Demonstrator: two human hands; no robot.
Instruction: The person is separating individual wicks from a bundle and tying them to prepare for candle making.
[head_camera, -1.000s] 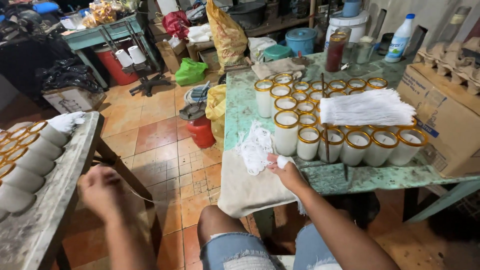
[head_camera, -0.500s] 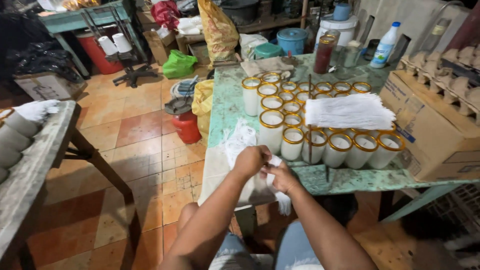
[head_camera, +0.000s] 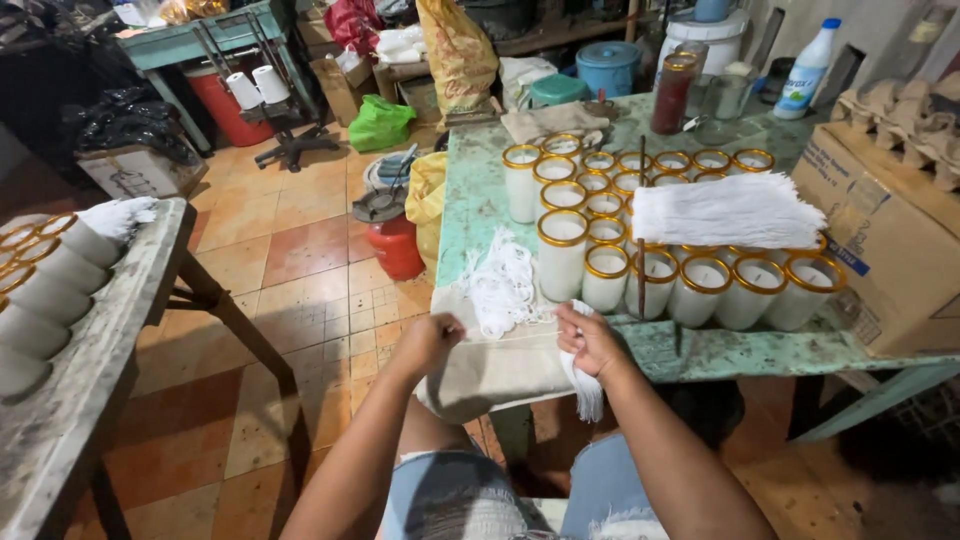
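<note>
My right hand grips a bundle of white wick strings that hangs down past the table's front edge. My left hand pinches one thin wick stretched level between both hands. A loose heap of white wicks lies on a beige cloth just beyond my hands. Behind it stand several white glass candles with gold rims on the green table. A thick bundle of white wicks rests on top of the candles.
A cardboard box stands at the right. A dark red jar, a white bottle and a blue bucket are at the back. A grey table with more candles is at left. A red gas cylinder sits on the tiled floor.
My left hand swung in from the far left to meet my right hand, then drew away leftward, pulling a single wick out of the bundle.
</note>
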